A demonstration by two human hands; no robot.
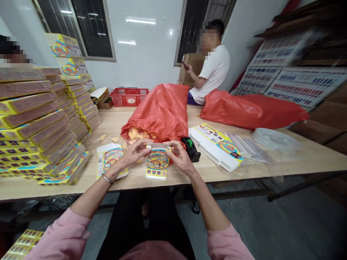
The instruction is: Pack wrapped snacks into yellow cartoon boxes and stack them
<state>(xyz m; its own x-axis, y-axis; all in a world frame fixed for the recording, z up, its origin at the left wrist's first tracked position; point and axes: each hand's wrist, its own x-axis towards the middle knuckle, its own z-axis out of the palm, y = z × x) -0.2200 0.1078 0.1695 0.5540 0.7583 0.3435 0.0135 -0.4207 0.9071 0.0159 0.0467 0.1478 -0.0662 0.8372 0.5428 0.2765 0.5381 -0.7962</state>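
Box stacks (32, 122) cut off at left, hiding most of a person (9, 48). Red sack (165, 104) covers pale pieces (134, 133) — count unclear from here. Held box (157, 163) — lower pictures (156, 173) too tiny to tell.

2 dark windows (92, 29) | brown carton (197, 61) | white-shirted person (218, 65) holding phone (185, 65)

I watch from afar through one view only: it looks out from the wearer's head, above and just back from the near edge of the desk (311, 157), facing forward and down across its top. It hangs near enough that the left grip (135, 152) and right grip (179, 156) fall around mid-frame above the desk, with the wearer's lap (145, 220) below its near edge. The field is wide, giving me the floor (233, 224) under the desk and, farther off, the wall (154, 68) beyond its far side.
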